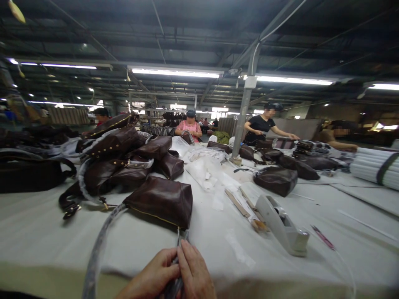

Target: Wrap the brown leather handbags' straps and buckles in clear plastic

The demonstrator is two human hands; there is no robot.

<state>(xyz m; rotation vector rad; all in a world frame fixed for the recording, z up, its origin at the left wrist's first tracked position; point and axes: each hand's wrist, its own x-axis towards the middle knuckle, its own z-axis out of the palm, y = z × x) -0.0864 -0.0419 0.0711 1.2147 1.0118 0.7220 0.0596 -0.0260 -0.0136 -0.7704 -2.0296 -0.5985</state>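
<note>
A dark brown leather handbag (162, 199) lies on the white-covered table in front of me, a yellow-toned zipper along its near edge. Its strap, wrapped in clear plastic (97, 249), loops down on the left toward the table's front edge. At the bag's near right corner, my left hand (158, 268) and my right hand (195, 268) meet around the wrapped strap (183, 237). The left fingers pinch it, while the right fingers press flat along it from the other side. The strap's lower part is mostly hidden by the hands.
Brown bags (121, 153) are piled at left. To the right stand a grey tape dispenser (280, 226), a brush (259, 225) and a red cutter-like tool (323, 237). A metal post (246, 104) rises from the table. Several people work across it, one in pink (189, 128).
</note>
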